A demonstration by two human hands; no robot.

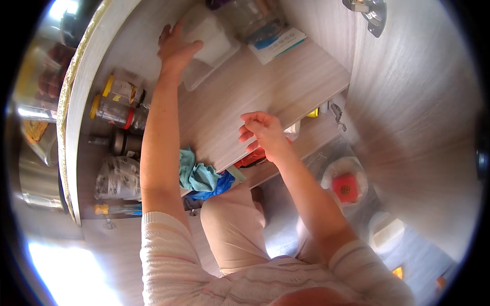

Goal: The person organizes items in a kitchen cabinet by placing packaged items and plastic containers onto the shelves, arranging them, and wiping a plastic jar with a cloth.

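Note:
My left hand reaches deep into the cabinet with its fingers spread and thumb out. The thumb overlaps the near side of a whitish translucent plastic box, which stands on the shelf board. In front of the shelf's edge is my right hand, fingers loosely bent and apart, with nothing seen in it. Beneath that hand lies a red packet, partly hidden in the lower compartment. A teal cloth and a blue bag bulge out beside my left forearm.
To the left are jars with yellow lids and a patterned bag. A white and blue printed box lies at the back right. The cabinet door stands wide on the right. A red box sits in a clear bag low down.

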